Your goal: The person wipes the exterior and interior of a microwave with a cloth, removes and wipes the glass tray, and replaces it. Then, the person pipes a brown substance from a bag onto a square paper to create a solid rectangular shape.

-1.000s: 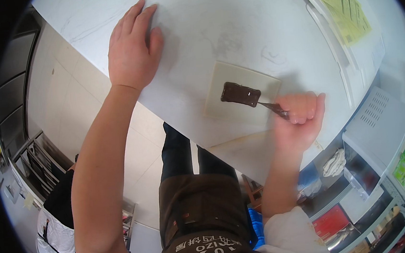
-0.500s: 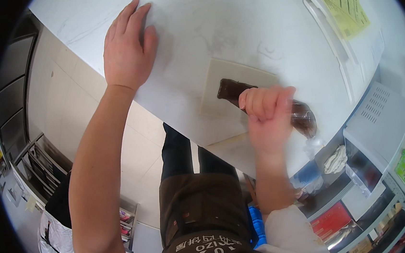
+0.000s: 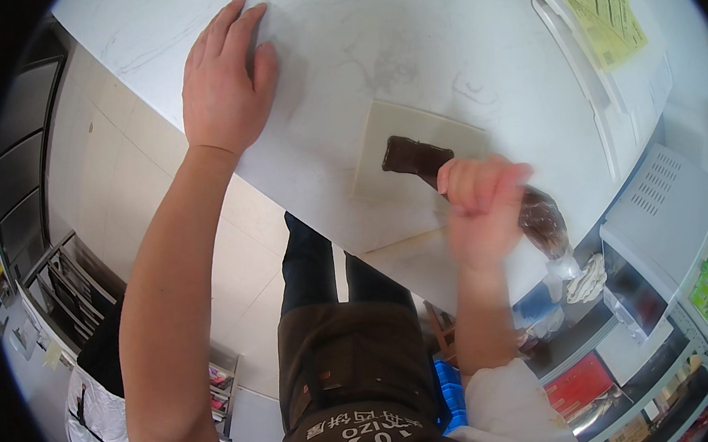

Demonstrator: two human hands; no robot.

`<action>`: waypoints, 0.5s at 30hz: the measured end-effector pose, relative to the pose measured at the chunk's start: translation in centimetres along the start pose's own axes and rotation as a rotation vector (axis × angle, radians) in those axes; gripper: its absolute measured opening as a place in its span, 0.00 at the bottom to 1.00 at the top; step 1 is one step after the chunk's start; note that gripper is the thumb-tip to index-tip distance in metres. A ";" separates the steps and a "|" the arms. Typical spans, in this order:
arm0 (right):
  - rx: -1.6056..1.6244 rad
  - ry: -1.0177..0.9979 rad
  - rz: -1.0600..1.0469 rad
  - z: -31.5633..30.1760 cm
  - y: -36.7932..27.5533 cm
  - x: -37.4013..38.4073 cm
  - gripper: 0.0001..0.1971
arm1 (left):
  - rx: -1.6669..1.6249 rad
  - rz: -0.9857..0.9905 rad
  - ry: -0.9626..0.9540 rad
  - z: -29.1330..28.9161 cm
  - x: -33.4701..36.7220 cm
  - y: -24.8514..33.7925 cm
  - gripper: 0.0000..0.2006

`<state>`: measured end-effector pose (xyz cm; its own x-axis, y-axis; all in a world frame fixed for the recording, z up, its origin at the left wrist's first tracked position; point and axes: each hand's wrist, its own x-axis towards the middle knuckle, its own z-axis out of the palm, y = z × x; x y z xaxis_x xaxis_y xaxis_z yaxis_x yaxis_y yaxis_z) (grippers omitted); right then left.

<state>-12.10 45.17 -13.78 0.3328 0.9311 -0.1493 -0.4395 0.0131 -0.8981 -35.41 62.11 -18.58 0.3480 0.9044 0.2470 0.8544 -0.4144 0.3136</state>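
Observation:
My left hand (image 3: 229, 89) lies palm down on the white marbled table (image 3: 316, 81), its fingers loosely spread and holding nothing. In my right hand (image 3: 487, 205), fingers curled closed, is a clear piping bag (image 3: 543, 221) filled with a dark brown paste. The bag's full, twisted end hangs out toward the lower right, past the table edge; its tip is hidden by my hand. Beneath lies a flat cream-coloured square sheet (image 3: 372, 135). A glossy dark brown patch of paste (image 3: 416, 157) runs across the sheet from its left part to my right hand.
Yellow printed slips (image 3: 592, 6) lie at the upper right beside a white raised edge (image 3: 566, 51). Beyond the right table edge stand a grey vented box (image 3: 659, 194), a crumpled white cloth (image 3: 587, 281) and shelves. A blue crate (image 3: 451, 393) is by my apron.
My right hand and the piping bag have shifted slightly right and toward me. More of the dark brown paste shows on the sheet. The left hand has hardly moved.

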 end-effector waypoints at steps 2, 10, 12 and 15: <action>-0.007 0.004 0.003 -0.2 -0.2 -0.1 0.30 | 0.001 0.002 0.002 0.0 0.0 -0.1 0.20; -0.030 -0.001 0.005 -1.5 -0.8 -0.7 0.29 | 0.021 0.004 0.007 -0.1 0.1 0.1 0.20; -0.023 0.009 0.002 -1.6 -0.9 -0.7 0.29 | 0.006 -0.011 0.001 -0.1 0.1 0.0 0.20; -0.042 0.006 -0.001 -2.0 -1.0 -0.8 0.28 | 0.003 -0.018 -0.001 0.0 0.1 0.0 0.20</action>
<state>-10.21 43.66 -13.58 0.3388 0.9287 -0.1506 -0.4038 -0.0011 -0.9149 -35.38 62.17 -18.56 0.3333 0.9117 0.2400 0.8615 -0.3980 0.3154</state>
